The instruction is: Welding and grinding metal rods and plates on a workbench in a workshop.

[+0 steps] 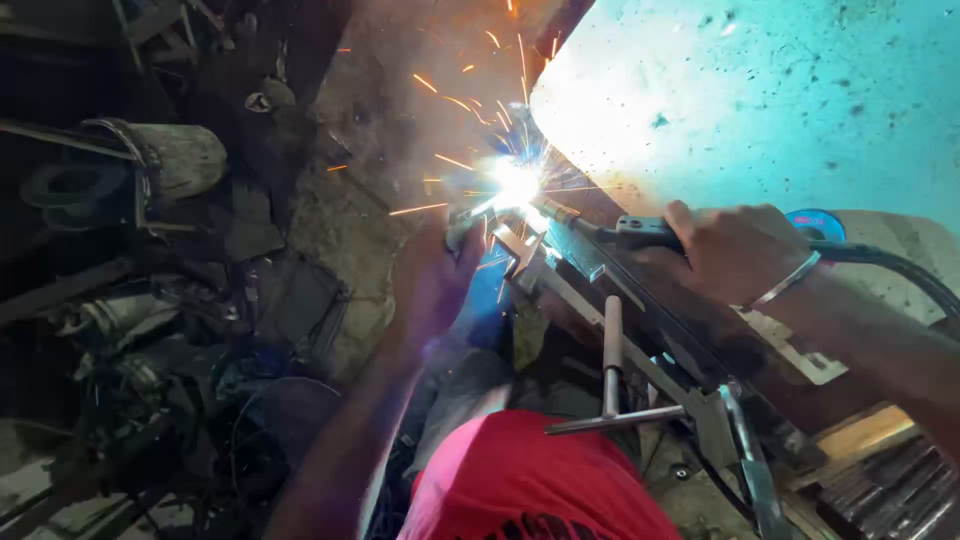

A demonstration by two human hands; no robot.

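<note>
Welding holder (pixel 640 232), a dark long tool, lay almost flat with its long axis running from 3 o'clock toward 9 o'clock, its tip pointing at the bright spark (pixel 515 183) near the middle. Right hand (pixel 735 250) was wrapped tight around its handle, and a black cable (pixel 900 265) ran off toward 4 o'clock. Left hand (pixel 435 275) reached up at 7 o'clock of the spark; I could not tell its grip. Metal frame (pixel 600 300) sat just under the tip.
</note>
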